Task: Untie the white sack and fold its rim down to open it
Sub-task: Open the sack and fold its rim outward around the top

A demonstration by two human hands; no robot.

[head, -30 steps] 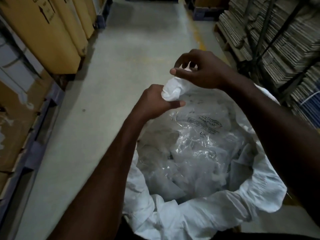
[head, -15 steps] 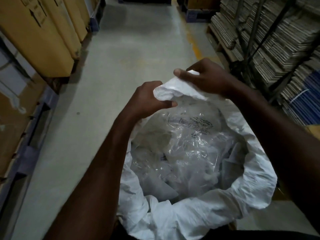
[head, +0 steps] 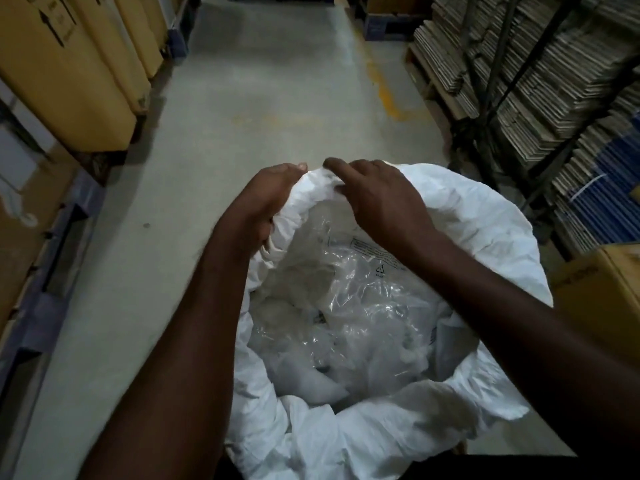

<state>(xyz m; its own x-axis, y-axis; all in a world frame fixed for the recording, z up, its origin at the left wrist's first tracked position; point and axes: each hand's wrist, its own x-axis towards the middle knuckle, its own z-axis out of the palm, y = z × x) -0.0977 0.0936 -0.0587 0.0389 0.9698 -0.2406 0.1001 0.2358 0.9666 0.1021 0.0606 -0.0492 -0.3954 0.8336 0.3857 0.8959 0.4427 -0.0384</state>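
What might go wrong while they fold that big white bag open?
The left hand and right hand both hold the white sack at its far rim only, so the rest could flop back inward. The loose clear plastic bags inside might catch in the fold. The sack may also tip toward the aisle floor.

White sack (head: 485, 216); clear plastic (head: 349, 306), black print; yellow-brown cartons (head: 62, 74); grey floor (head: 270, 84).

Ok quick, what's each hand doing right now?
Left hand: grips the far rim of the white sack.
Right hand: fingers curled onto the same rim, holding it.
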